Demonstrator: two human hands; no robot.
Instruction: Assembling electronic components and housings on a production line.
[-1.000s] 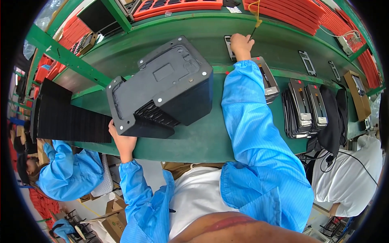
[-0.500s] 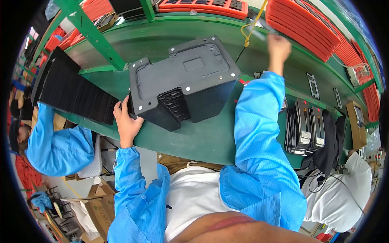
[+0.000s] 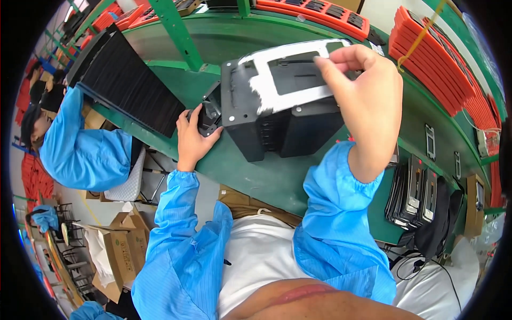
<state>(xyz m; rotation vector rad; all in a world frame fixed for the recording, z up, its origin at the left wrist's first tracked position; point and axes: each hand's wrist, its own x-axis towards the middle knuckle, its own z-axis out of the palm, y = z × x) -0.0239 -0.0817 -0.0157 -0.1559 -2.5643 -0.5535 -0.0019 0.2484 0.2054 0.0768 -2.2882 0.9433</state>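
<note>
Over the top of the black block [image 3: 314, 133] on the green bench [image 3: 256, 184], a pale metal frame [image 3: 298, 99] is held, part blurred, its right end pinched between thumb and fingers of the right hand [image 3: 370, 80]! Just left of the block, a small black part [image 3: 204, 128] is touched by the left hand [image 3: 193, 141]; whether it is firmly gripped cannot be told.

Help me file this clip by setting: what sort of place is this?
Probably a factory assembly workshop: there is a long green workbench, a tall stack of orange-red trays, and, to the left, a co-worker in a blue work jacket.
</note>
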